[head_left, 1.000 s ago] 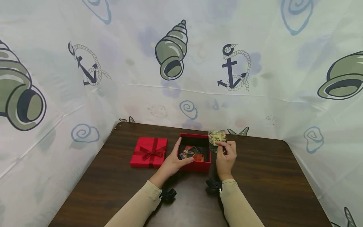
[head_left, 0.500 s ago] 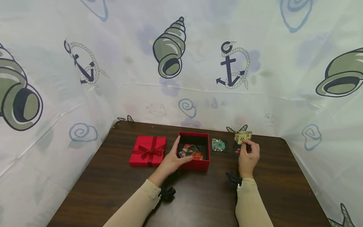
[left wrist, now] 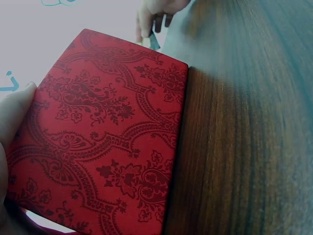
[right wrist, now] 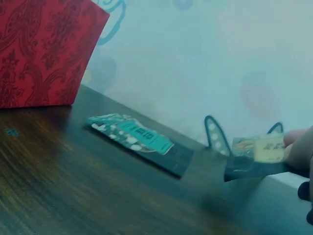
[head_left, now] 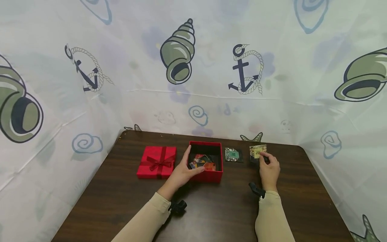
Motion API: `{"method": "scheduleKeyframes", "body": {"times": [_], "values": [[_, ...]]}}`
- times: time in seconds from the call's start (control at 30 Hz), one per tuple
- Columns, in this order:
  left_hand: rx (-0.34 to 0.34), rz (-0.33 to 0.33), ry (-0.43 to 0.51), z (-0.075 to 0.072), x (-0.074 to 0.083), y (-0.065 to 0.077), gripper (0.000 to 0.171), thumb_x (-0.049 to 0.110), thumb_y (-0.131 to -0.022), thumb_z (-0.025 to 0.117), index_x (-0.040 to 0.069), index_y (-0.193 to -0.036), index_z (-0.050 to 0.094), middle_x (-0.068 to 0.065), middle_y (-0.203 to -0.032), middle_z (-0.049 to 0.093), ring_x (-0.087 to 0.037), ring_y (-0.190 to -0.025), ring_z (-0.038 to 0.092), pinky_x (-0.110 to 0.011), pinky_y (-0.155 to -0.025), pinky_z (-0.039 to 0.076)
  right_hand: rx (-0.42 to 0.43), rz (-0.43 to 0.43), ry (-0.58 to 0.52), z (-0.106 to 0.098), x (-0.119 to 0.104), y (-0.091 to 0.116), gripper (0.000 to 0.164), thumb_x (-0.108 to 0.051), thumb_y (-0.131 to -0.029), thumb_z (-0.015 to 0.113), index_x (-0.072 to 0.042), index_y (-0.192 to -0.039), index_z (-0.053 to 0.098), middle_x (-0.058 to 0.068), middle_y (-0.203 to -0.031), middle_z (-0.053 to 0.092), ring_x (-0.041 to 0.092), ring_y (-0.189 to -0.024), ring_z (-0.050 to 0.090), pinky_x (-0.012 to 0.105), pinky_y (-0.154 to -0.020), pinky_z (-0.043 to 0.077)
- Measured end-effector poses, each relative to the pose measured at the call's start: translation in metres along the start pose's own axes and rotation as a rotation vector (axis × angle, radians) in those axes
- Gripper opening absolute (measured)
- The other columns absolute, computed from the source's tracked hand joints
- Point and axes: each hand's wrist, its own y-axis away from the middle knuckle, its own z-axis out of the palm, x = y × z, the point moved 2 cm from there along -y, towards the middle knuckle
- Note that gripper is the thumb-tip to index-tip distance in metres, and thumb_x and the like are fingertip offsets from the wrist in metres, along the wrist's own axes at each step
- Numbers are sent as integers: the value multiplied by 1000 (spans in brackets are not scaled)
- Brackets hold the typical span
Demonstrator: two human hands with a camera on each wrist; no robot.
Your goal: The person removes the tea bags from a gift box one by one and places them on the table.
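An open red gift box (head_left: 208, 177) stands mid-table with several colourful flat packets (head_left: 205, 162) inside. My left hand (head_left: 182, 175) holds its near left corner, fingers along the left side and thumb at the front rim. In the left wrist view the patterned box wall (left wrist: 112, 132) fills much of the frame. My right hand (head_left: 269, 171) pinches a small flat packet (head_left: 256, 151) with a yellow label, close over the table at the right. The right wrist view shows this packet (right wrist: 257, 164) at the fingertips. A green-labelled packet (head_left: 232, 155) lies flat between box and right hand.
The red lid (head_left: 151, 170) with its ribbon bow lies left of the box. Behind the dark wooden table (head_left: 211, 208) hangs a white cloth (head_left: 211, 74) printed with shells and anchors. A dark strap sits on each wrist.
My right hand has carried the yellow-labelled packet rightward from beside the box and lowered it. The green-labelled packet has come into view. My left hand stays on the box.
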Motion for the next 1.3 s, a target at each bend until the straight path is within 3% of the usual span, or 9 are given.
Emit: {"method": "scheduleKeyframes", "body": {"times": [0.1, 0.33, 0.5, 0.67, 0.87, 1.3], "values": [[-3, 0, -9, 0, 1, 0, 112, 60, -89, 86, 60, -169, 9, -16, -180, 29, -53, -154, 44, -78, -120, 37, -48, 26, 56, 3, 4, -1, 21, -9, -104, 74, -2, -122, 80, 28, -126, 72, 49, -121, 59, 56, -106, 42], [2, 12, -12, -1, 1, -1, 113, 56, -91, 85, 52, -173, 8, -16, -179, 31, -52, -152, 47, -78, -118, 39, -126, 37, 209, 8, 7, -3, 28, -11, -103, 70, 0, -128, 77, 32, -126, 65, 54, -119, 49, 64, -106, 33], [7, 7, -12, 0, -1, -2, 113, 60, -88, 86, 54, -172, 9, -16, -179, 32, -52, -151, 48, -77, -118, 40, -216, 48, 288, 8, 3, -1, 34, -14, -104, 71, 0, -135, 72, 33, -142, 53, 60, -136, 37, 74, -115, 22], [5, 7, -17, 0, -1, -2, 113, 55, -91, 85, 51, -173, 8, -16, -179, 30, -53, -151, 48, -78, -117, 41, -257, 43, 290, 8, 1, 2, 35, -16, -104, 73, -1, -136, 71, 31, -154, 46, 58, -146, 31, 75, -116, 18], [4, -3, -5, 0, 0, -1, 113, 58, -89, 86, 53, -172, 10, -15, -180, 30, -51, -154, 44, -78, -120, 37, -322, 29, 333, 8, -2, 3, 34, -20, -103, 75, -5, -135, 74, 29, -152, 50, 56, -144, 36, 75, -115, 19], [4, 0, -9, 1, 1, -2, 115, 62, -87, 86, 55, -171, 9, -14, -181, 28, -51, -155, 43, -78, -120, 36, -354, 43, 381, 9, -1, 1, 41, -23, -104, 73, -6, -141, 70, 27, -158, 49, 55, -147, 38, 74, -116, 20]]}}
